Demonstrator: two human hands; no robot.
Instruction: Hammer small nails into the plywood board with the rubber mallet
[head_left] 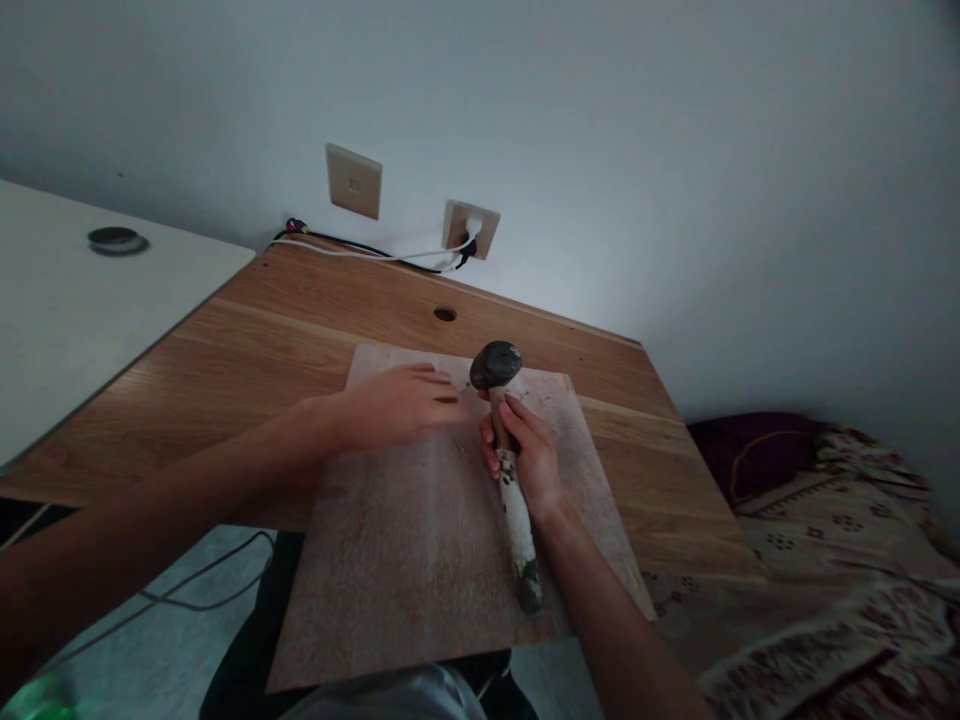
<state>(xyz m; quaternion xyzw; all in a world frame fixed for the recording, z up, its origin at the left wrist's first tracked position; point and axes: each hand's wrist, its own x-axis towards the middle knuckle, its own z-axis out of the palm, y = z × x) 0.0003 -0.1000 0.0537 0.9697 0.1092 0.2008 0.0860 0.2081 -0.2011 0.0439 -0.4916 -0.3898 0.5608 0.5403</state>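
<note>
R hand (527,455) is wrapped tight round the neck of a hammer (508,462), fingers closed on the handle just below the head; thumb side faces 9 o'clock. The hammer's dark round head sits at 12 o'clock from the fist, over the far part of a wooden board (420,560). Its pale, paint-stained handle runs back toward 6 o'clock past the wrist, w/ a darker butt end near the board's near-R edge. Can't tell if the head is touching the board or just above it.

L hand (397,405) lies palm down on the board at approx 9 o'clock from the hammer head, fingers stretched toward 3 o'clock, tips just beside the head. It grips nothing that shows; whether sth small is pinched under the fingertips is too blurred to tell. A tiny dark speck on the board sits btw the two hands, unclear what it is.

The board rests on a wooden desk (300,330) and overhangs its near edge toward the person's lap. At 12 o'clock, the desk has a round cable hole (445,314). On the wall behind, a blank switch plate (353,181) and a socket (470,229) w/ a white plug; black and white cables (360,250) trail along the desk's back edge. A white table (90,300) w/ a dark round grommet (115,239) is at 10 o'clock. A patterned textile (825,580) is at 4 o'clock.
</note>
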